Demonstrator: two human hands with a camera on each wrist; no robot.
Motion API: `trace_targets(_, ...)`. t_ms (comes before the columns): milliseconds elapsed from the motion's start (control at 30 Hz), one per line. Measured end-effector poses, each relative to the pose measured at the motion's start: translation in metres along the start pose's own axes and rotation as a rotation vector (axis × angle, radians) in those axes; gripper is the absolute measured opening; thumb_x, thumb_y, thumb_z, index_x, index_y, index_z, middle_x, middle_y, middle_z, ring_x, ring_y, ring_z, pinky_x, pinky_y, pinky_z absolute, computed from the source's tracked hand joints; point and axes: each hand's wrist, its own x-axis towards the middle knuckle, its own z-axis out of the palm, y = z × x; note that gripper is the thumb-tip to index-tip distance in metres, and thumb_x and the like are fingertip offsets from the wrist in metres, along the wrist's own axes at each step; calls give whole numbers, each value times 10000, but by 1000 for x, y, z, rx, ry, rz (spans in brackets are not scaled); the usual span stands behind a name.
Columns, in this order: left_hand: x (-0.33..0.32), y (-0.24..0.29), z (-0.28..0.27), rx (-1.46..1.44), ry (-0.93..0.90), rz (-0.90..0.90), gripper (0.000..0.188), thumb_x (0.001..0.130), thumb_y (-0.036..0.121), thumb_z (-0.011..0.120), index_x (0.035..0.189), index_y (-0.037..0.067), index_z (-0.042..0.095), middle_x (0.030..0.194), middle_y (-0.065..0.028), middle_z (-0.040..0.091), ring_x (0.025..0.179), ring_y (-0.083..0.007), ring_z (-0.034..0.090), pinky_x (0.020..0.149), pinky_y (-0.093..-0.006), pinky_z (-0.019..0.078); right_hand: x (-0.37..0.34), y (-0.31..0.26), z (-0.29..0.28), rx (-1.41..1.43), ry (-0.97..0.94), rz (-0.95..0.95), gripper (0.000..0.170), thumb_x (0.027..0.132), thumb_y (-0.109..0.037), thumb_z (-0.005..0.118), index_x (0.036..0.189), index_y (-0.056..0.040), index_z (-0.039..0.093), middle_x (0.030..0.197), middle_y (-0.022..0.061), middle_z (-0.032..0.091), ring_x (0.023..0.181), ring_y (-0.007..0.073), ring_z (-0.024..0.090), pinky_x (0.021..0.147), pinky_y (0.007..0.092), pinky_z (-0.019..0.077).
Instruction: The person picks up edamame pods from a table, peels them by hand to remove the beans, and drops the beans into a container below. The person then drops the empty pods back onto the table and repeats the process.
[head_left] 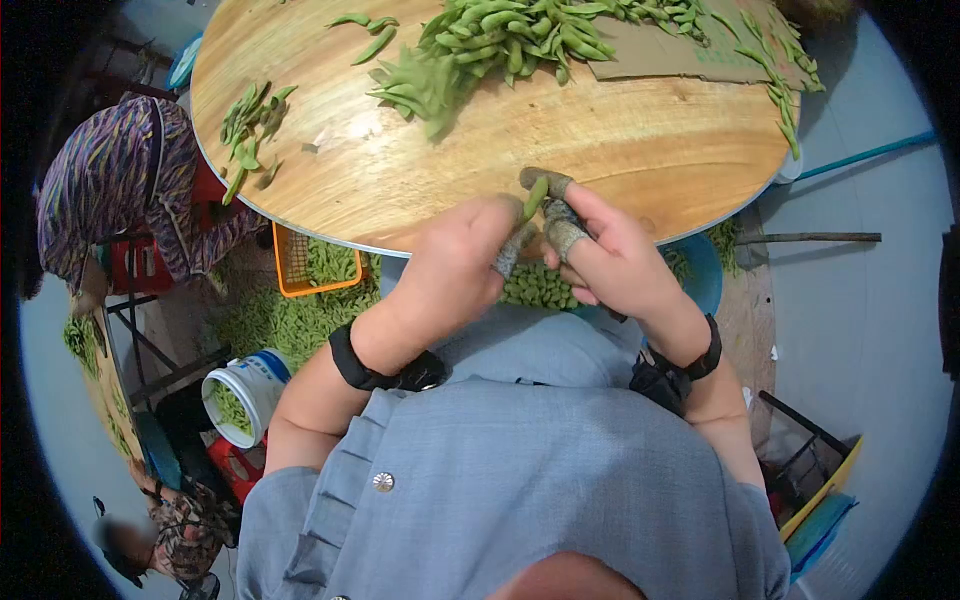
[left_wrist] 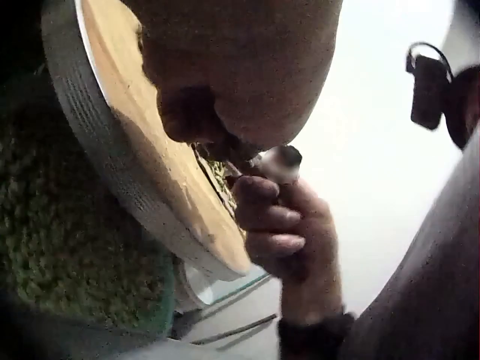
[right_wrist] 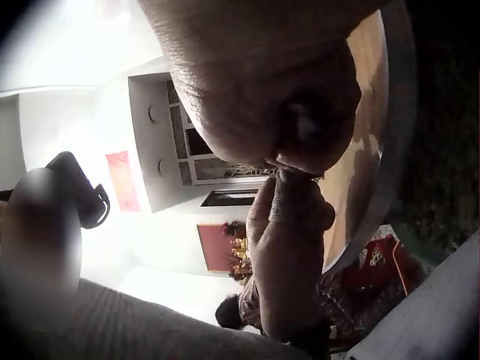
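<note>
A green soybean pod stands tilted between the two hands, close over the near edge of the round wooden table. My left hand pinches it from one side, its fingertips partly hidden behind the knuckles. From the other side my right hand grips the pod, with grey coverings on its thumb and forefinger. Shelled green beans lie in a blue basin right under the hands. In the left wrist view the right hand faces the left palm, and the pod is hidden there.
Unopened pods are heaped at the table's far side, partly on cardboard. A smaller bunch of pods lies at the left. On the floor stand an orange basket and a white bucket. A person in a patterned top bends nearby.
</note>
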Motion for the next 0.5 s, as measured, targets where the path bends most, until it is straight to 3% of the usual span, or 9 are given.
trace_targets(100,-3,-4,2,-34,-70,-19,142,832,48,592,964,-6,591,782,-198,583,715,-341,583,645,-384,466,4,4,0,32,9,22,409,905,-98,439,1312,-119,455,769,-23,529,492,21,391,418,172,336)
trace_targets(133,-1,-2,-6,-273,-130,-107,165,856,62,594,1005,-8,585,735,-139,588,643,-281,564,606,-376,454,2,0,-2,201,-61,107,396,915,-107,439,1309,-124,459,755,-23,517,488,20,382,409,169,329)
trace_targets(167,-4,-8,-8,-275,-133,-110,165,856,62,594,1005,-8,585,735,-139,588,643,-281,564,606,-376,454,0,-3,-4,370,-131,192,383,925,-116,440,1306,-128,462,740,-23,505,483,19,373,399,165,322)
trace_targets(233,-7,-19,-12,-1613,-425,-658,148,892,92,586,993,-14,602,706,-55,584,617,-203,559,601,-350,466,-5,-3,-8,510,-208,218,357,931,-124,443,1286,-130,473,733,-22,499,480,18,368,392,167,319)
trace_targets(300,-5,-18,-11,-1576,-453,-679,167,915,125,582,1002,-15,612,687,18,555,581,-137,524,575,-331,464,-6,-4,-7,649,-282,235,332,937,-132,447,1266,-131,484,727,-21,494,477,17,363,386,168,316)
trace_targets(367,-3,-19,2,-681,-200,-317,159,875,101,620,988,-10,609,665,-31,564,547,-153,497,547,-346,452,-4,-7,-1,298,-48,207,327,922,-92,416,1240,-117,489,734,-10,507,478,21,374,384,176,325)
trace_targets(400,5,-7,-9,-278,-199,-183,192,822,70,652,987,-10,595,705,-104,590,576,-170,526,560,-332,456,-3,-6,3,300,-48,208,327,922,-92,416,1240,-117,489,734,-10,507,478,21,374,384,176,325)
trace_targets(433,4,-7,-7,-278,-201,-185,192,822,70,652,987,-10,595,705,-104,590,576,-170,526,560,-332,456,-4,-3,7,220,-19,133,348,906,-71,400,1241,-108,485,737,-6,512,477,26,383,383,180,331)
trace_targets(500,2,-7,-1,297,-88,81,235,775,65,678,979,-11,589,758,-171,594,632,-195,579,597,-320,473,-5,-1,9,144,7,56,369,890,-50,383,1242,-99,481,741,-1,517,476,31,392,382,184,336)
